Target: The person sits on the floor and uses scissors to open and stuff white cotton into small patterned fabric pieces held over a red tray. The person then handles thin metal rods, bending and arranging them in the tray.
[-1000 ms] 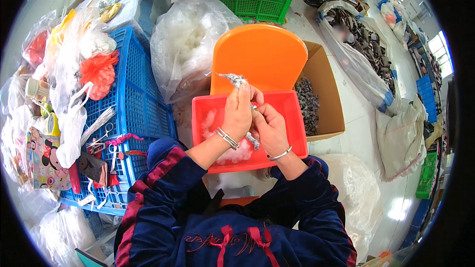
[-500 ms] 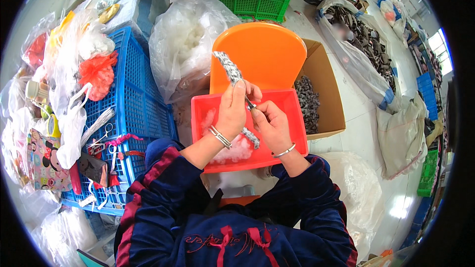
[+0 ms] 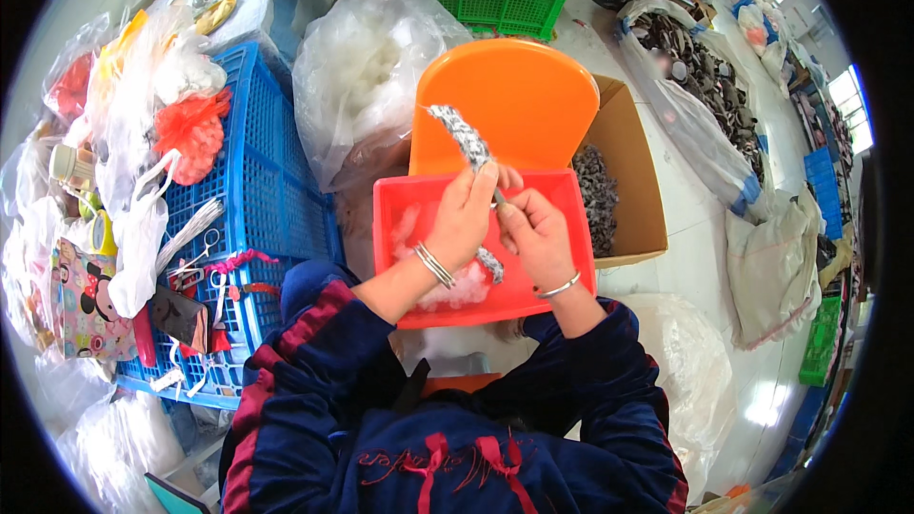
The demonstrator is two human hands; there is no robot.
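Observation:
A grey-and-white speckled plush strip (image 3: 464, 141) rises out of my left hand (image 3: 466, 212), which is closed around its middle. Its lower end (image 3: 489, 265) hangs below the hands, over the red tray. My right hand (image 3: 536, 236), just to the right, pinches a slim dark tool (image 3: 499, 197) whose tip meets the strip at my left hand. Most of the tool is hidden by fingers, so its kind does not show. Under both hands is the red tray (image 3: 562, 271), with white fluffy stuffing (image 3: 465, 291) in it.
An orange stool (image 3: 509, 105) stands behind the tray. Beside it are a cardboard box (image 3: 640, 200) of speckled pieces and a clear bag of stuffing (image 3: 357, 76). The blue crate (image 3: 286, 162) at left bears scissors (image 3: 208, 249), a phone (image 3: 181, 317) and bags.
The view has shifted slightly. My right hand has turned a little with the tool, and the strip's upper end tilts more to the left. Both grips stay the same.

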